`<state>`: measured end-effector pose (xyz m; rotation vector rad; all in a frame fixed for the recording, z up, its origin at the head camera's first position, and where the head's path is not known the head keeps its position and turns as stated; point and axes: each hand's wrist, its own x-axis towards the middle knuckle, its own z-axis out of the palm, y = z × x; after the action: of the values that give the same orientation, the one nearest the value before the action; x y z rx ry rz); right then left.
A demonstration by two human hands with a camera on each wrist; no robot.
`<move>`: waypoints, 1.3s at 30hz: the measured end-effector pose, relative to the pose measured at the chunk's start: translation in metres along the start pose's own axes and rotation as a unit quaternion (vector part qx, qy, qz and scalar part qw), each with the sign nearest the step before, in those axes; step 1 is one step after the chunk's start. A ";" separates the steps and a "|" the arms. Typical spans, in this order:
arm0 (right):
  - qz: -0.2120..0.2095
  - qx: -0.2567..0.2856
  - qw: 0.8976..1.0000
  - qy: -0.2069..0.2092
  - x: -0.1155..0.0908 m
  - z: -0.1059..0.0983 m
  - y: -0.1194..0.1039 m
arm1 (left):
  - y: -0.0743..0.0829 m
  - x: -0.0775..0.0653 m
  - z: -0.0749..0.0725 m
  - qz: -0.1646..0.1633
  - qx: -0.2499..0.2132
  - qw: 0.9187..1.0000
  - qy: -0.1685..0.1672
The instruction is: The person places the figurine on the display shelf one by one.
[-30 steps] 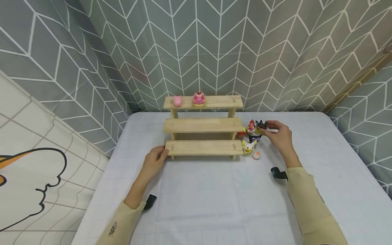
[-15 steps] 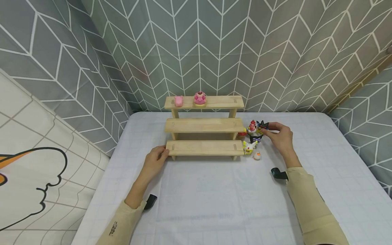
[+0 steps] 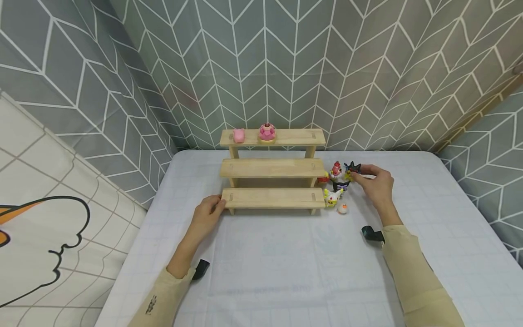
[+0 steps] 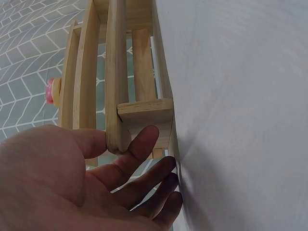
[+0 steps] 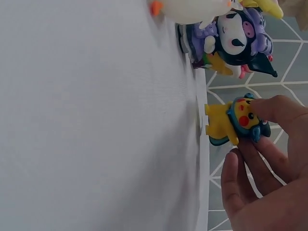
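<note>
Our right grip (image 3: 377, 184) pinches a yellow toy (image 5: 220, 120) off to the right of the wooden shelf (image 3: 273, 198); can't tell if its feet touch the counter (image 3: 269, 263). Our left grip (image 3: 205, 214) pinches the shelf's bottom step at its left edge. Other toys (image 3: 340, 185) crowd the shelf's right edge, kinda tight there, but we've got plenty of moving room in front of the shelf.

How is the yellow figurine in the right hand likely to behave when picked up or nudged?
The yellow figurine looks like moulded plastic, so it is probably stiff and light. Its smooth surface might slide a little within the right hand's pinch. Its bulky hooded head could make it tip if nudged.
</note>
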<state>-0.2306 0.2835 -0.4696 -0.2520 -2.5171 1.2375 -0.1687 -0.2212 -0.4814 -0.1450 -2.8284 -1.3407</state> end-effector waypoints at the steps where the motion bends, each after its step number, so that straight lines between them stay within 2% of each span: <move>1: 0.000 0.006 1.000 0.010 0.000 0.000 0.000 | 0.000 0.000 0.000 0.000 0.001 1.000 0.001; 6: -0.006 0.030 0.998 0.057 0.002 -0.004 -0.009 | -0.001 -0.001 -0.002 -0.002 0.003 1.000 0.003; 14: -0.036 0.040 0.995 0.083 -0.001 -0.014 -0.038 | -0.002 -0.001 -0.004 0.001 0.000 1.000 0.002; 25: -0.058 0.054 0.994 0.080 -0.010 -0.022 -0.077 | -0.003 -0.001 0.000 -0.003 -0.001 1.000 -0.002; 33: -0.110 0.065 0.987 0.096 -0.008 -0.028 -0.111 | 0.001 0.000 0.001 -0.001 0.000 1.000 0.001; 39: -0.138 0.082 0.984 0.074 -0.002 -0.023 -0.138 | 0.003 -0.001 0.000 -0.003 -0.001 1.000 0.001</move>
<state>-0.2230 0.2158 -0.3473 0.0436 -2.2196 1.2531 -0.1672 -0.2195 -0.4797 -0.1348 -2.8282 -1.3437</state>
